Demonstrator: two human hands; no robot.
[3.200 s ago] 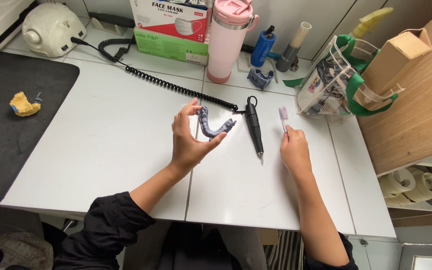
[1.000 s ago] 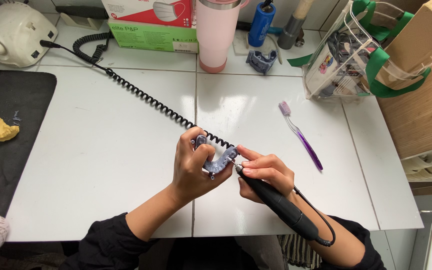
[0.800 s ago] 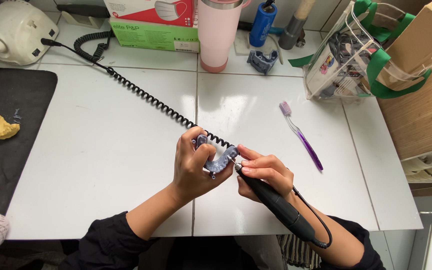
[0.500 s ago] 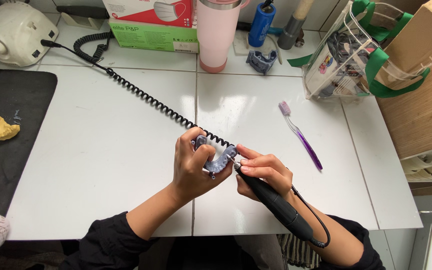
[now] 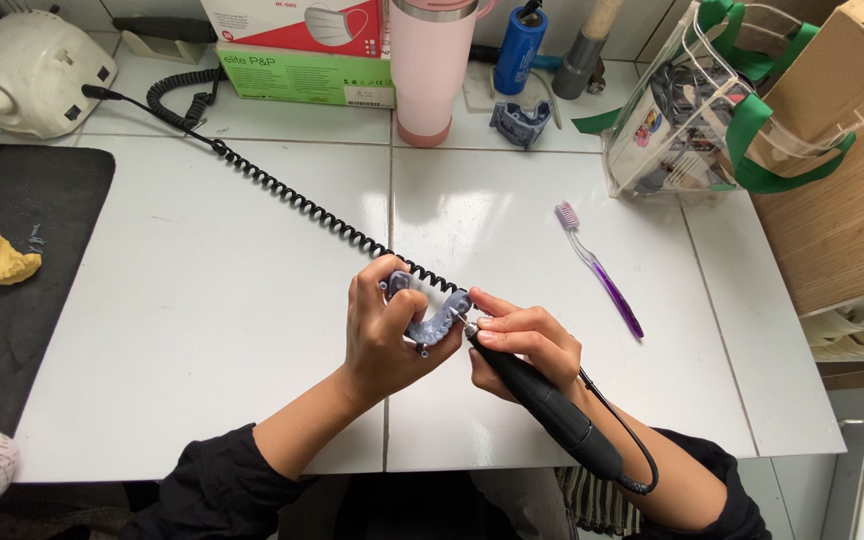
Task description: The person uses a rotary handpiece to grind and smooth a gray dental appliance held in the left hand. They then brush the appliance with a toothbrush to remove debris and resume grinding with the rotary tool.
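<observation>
Diagonally, black handpiece, tip up-left.

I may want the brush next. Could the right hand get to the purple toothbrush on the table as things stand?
Probably yes, but not freely: the toothbrush lies in the open just beyond the right hand, with nothing between them. That hand is wrapped around the black handpiece, so it would have to set that down first.

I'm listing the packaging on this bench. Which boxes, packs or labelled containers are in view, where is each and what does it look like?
Red and white box: back edge, flat carton, mask picture on front.
Green box: under the red one, flat, white label patch.
Blue canister: back, right of the pink tumbler, upright cylinder.
Clear bag: back right, green straps, printed packs inside.
Cardboard box: far right, plain brown.
</observation>
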